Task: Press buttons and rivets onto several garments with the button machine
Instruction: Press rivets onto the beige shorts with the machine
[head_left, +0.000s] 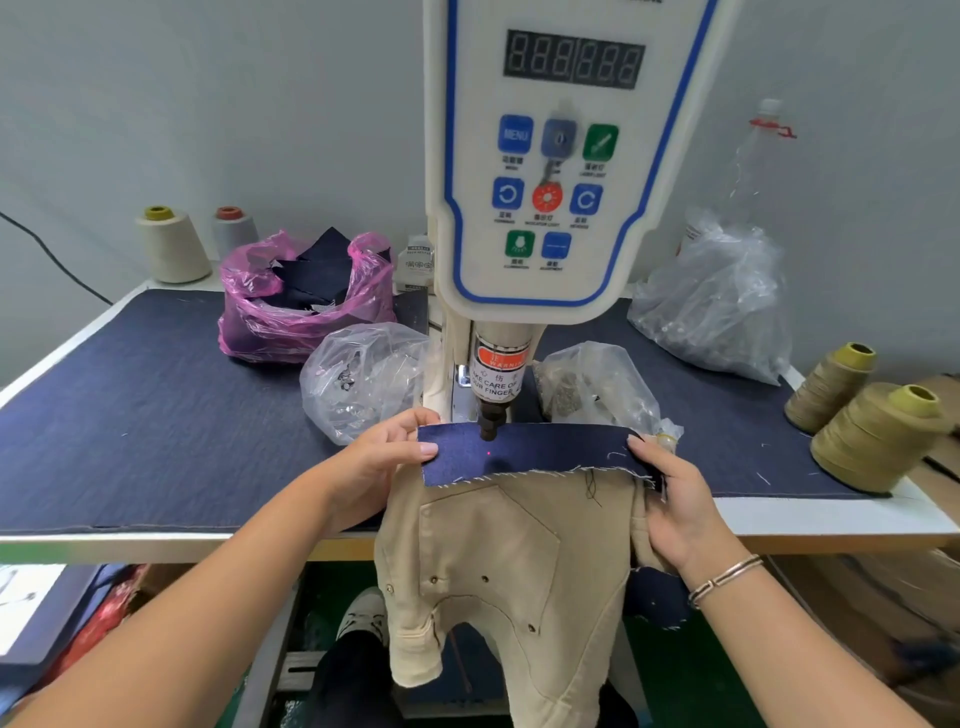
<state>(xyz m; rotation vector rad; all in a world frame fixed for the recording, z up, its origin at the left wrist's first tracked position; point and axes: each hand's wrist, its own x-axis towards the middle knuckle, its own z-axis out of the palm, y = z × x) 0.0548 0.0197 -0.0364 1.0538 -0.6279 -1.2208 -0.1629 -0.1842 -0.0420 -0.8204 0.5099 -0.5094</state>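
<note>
A beige garment (493, 561) hangs over the table's front edge, with small rivets showing on its pocket. A dark blue denim strip (535, 452) lies across its top under the punch head (489, 423) of the white button machine (550, 156). A red laser dot shines on the strip just below the punch. My left hand (384, 452) pinches the strip's left end. My right hand (675, 499) grips the strip's right end together with the garment's edge.
The denim-covered table (145, 415) holds a pink bag (301, 301) of dark fabric pieces, two clear bags of metal parts (358, 379) (597, 384) beside the machine, a larger clear bag (717, 301) at back right, and thread cones (878, 436) (171, 244).
</note>
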